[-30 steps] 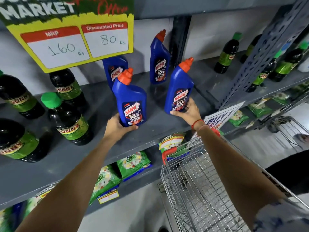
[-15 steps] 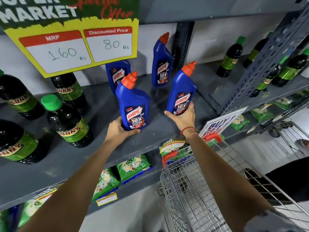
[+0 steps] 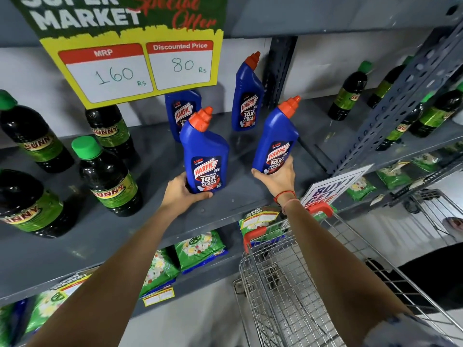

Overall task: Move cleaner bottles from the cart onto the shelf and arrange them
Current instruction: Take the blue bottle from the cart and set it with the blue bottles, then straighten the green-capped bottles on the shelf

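Each hand, left hand (image 3: 181,194) and right hand (image 3: 276,177), grips an upright blue bottle (image 3: 204,156), spouts angled up-right.

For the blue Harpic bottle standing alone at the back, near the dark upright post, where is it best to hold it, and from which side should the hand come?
Grip the back Harpic bottle around its broad lower body, at the label. It stands upright and its slim neck leans right toward the orange cap, a poor hold. Come from the front: the wall is behind it and the post stands close on its right.
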The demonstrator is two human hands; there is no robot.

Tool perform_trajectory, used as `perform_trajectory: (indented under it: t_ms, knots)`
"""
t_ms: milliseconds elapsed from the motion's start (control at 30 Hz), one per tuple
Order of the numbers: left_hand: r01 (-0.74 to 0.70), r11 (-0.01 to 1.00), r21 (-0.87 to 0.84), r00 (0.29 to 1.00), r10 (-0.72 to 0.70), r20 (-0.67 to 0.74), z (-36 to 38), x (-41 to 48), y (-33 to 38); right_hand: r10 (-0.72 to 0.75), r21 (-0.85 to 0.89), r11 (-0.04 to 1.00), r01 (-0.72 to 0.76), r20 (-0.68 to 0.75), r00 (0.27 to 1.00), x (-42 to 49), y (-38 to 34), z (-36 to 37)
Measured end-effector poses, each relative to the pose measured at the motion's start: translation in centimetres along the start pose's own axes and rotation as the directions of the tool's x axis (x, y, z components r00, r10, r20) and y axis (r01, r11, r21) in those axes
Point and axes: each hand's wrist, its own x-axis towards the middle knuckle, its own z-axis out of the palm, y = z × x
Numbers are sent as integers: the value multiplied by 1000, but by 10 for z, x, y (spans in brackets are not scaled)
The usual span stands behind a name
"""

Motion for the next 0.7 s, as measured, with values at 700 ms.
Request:
perform_trajectory:
  t_ms: [700]
  knots:
    - [-76, 965, -253, 868, -61, -493, -71, -137, -56, -291, 163, 945, 284, 17, 957, -168, -27, 59]
